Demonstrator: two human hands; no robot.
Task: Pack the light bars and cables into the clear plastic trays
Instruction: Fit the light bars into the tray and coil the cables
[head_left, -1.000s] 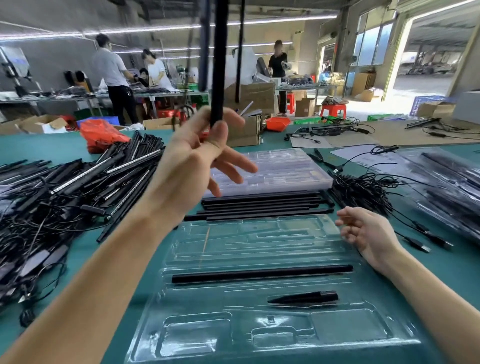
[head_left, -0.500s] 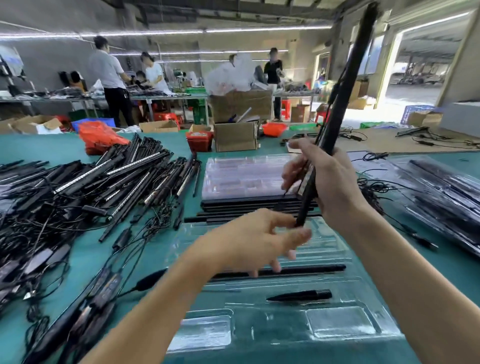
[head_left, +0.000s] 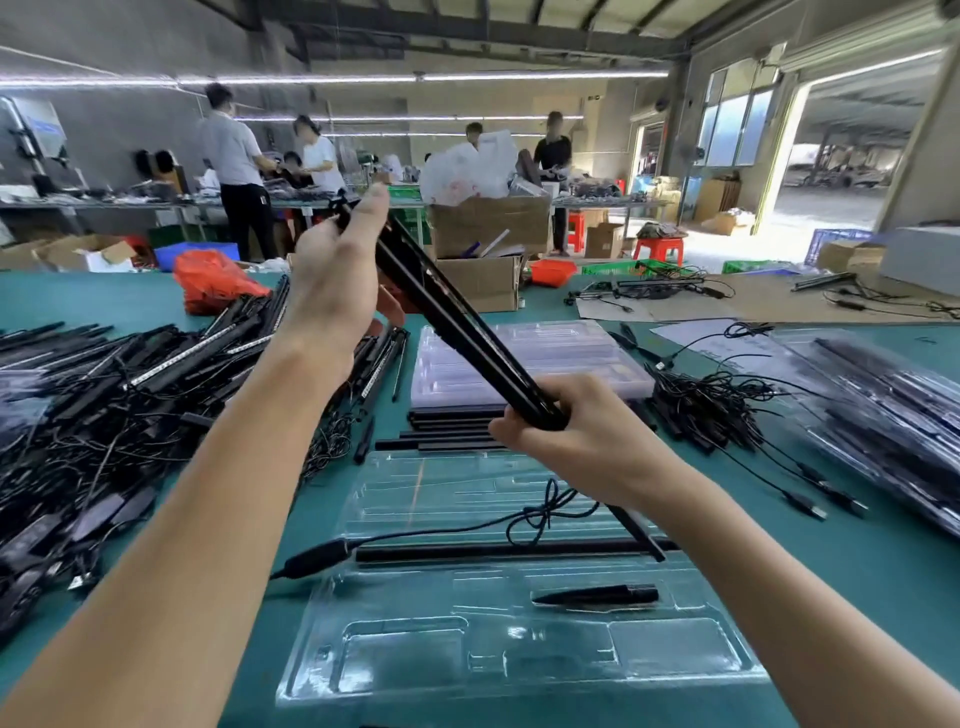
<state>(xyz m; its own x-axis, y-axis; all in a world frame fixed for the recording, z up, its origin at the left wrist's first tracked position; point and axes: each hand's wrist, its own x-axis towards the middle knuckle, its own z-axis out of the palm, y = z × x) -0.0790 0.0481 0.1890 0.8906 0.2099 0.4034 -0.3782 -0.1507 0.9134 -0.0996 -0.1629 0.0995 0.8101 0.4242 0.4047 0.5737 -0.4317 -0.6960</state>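
Observation:
Both hands hold black light bars (head_left: 447, 317) slanted above the table. My left hand (head_left: 337, 270) grips their upper end and my right hand (head_left: 582, 436) grips them lower down. Their lower tip (head_left: 641, 535) reaches the clear plastic tray (head_left: 519, 670) in front of me. A cable (head_left: 467, 530) with a knotted loop trails from my right hand to an inline controller (head_left: 317, 558) at the tray's left edge. The tray holds one black light bar (head_left: 467, 552) in a long slot and a small black pen-shaped piece (head_left: 597, 594) below it.
A big heap of light bars and cables (head_left: 130, 395) fills the left of the green table. Behind the tray lie a few bars (head_left: 447, 431) and a stack of clear trays (head_left: 545, 358). Loose cables (head_left: 727, 400) and packed trays (head_left: 893, 415) sit right. People work at far tables.
The bars swung from leaning up-right to leaning up-left. My left hand rose from the tray to take their upper end. A cable and controller now trail across the tray.

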